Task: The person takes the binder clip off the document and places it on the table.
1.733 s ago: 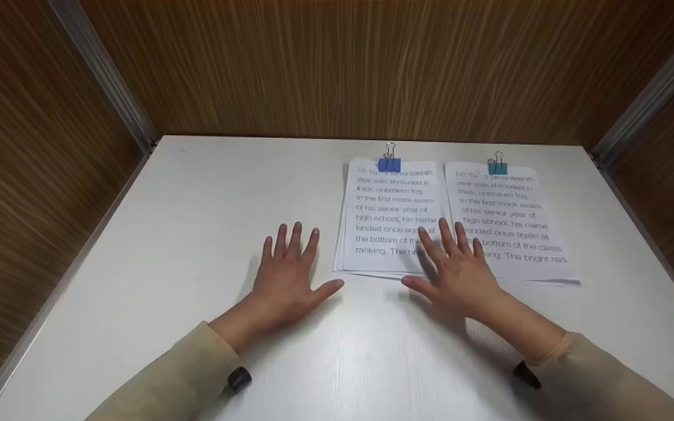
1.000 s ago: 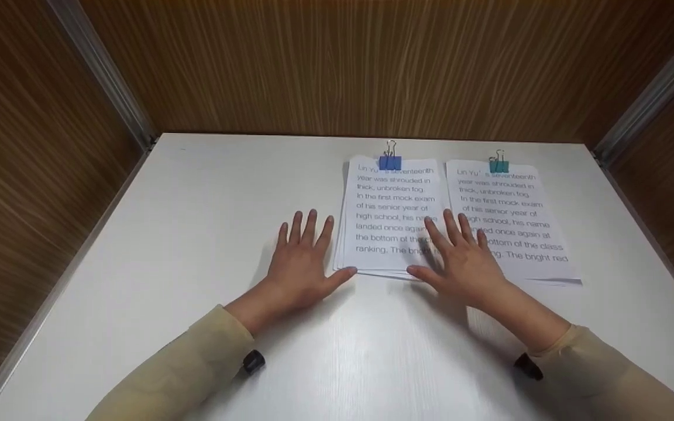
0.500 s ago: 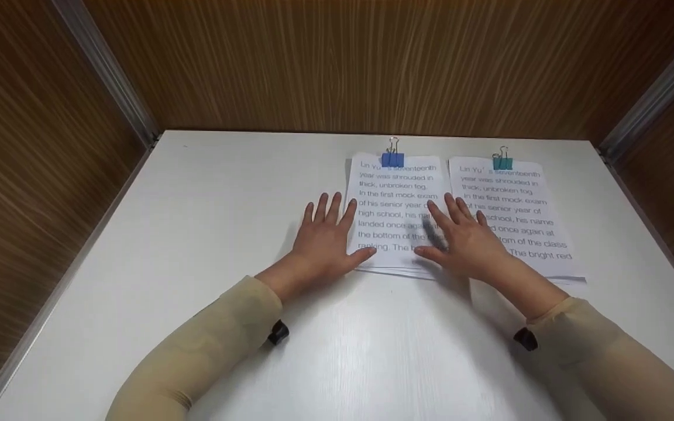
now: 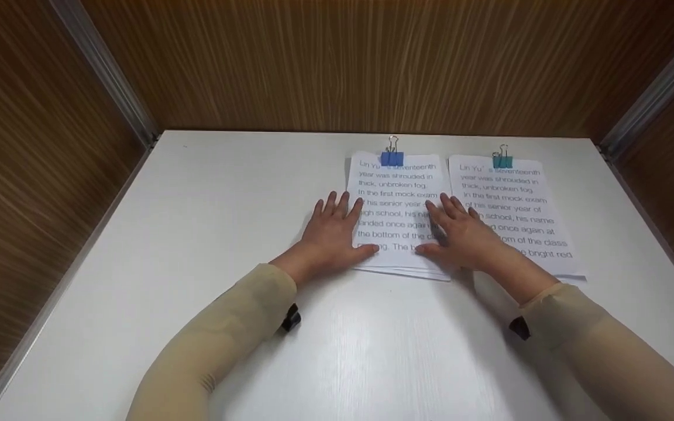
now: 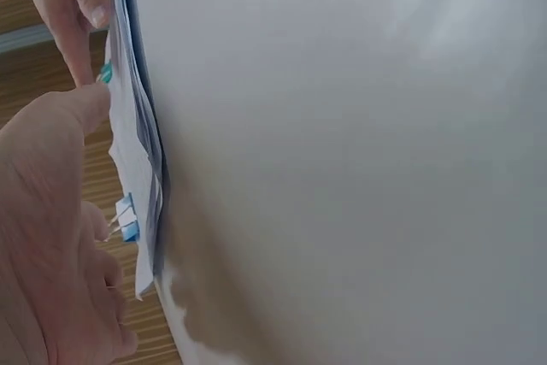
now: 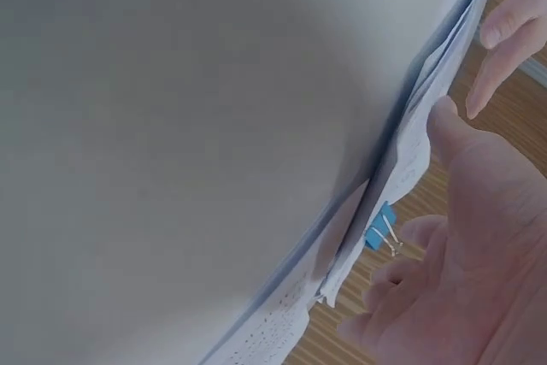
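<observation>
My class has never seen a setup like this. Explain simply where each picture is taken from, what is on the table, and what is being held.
There is no robot here: a person works bare-handed. The wide picture is taken from the head, looking forward and down; the other two from the wrists, so the table looks turned. On it lie two stacks of printed paper side by side: the left stack with a blue clip, the right stack with a teal clip. The left hand is at the left stack's outer edge, the right hand over the stacks' neighbouring edges. Neither holds anything; firm contact is hard to judge.
</observation>
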`<control>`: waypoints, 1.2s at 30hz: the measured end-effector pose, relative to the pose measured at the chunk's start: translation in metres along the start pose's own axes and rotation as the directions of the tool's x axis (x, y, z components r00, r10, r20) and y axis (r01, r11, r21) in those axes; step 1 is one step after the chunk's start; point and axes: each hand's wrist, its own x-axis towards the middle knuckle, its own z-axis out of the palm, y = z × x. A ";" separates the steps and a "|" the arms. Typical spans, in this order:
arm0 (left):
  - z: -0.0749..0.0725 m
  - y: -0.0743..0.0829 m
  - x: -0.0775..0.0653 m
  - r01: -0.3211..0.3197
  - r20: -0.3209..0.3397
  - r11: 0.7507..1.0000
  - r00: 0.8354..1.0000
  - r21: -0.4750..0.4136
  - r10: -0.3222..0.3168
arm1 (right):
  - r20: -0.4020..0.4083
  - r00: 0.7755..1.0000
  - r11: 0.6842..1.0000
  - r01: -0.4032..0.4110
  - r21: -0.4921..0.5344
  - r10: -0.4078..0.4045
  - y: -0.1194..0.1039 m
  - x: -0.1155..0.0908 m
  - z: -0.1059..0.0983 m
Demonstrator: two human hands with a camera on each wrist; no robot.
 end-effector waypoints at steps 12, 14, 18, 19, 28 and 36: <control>0.007 -0.004 0.011 0.033 0.111 0.997 0.994 -0.067 -0.025 | 0.113 0.993 0.999 0.019 0.031 -0.022 0.005 0.006 0.002; 0.007 -0.005 0.012 0.030 0.125 0.997 0.992 -0.069 -0.021 | 0.124 0.992 0.999 0.007 0.039 -0.012 0.006 0.007 0.001; 0.005 -0.007 0.013 0.020 0.133 0.998 0.991 -0.064 -0.011 | 0.130 0.991 0.999 0.004 0.040 -0.009 0.005 0.010 -0.002; 0.005 -0.007 0.014 0.017 0.135 0.998 0.991 -0.060 -0.009 | 0.132 0.991 0.999 0.005 0.039 -0.010 0.004 0.010 -0.002; 0.002 -0.004 0.016 0.000 0.150 0.999 0.989 -0.035 0.005 | 0.149 0.989 1.000 -0.012 0.024 0.009 0.003 0.013 -0.003; -0.001 -0.003 0.017 -0.002 0.152 1.000 0.988 -0.002 0.002 | 0.137 0.991 0.999 -0.014 0.030 0.010 0.003 0.013 -0.002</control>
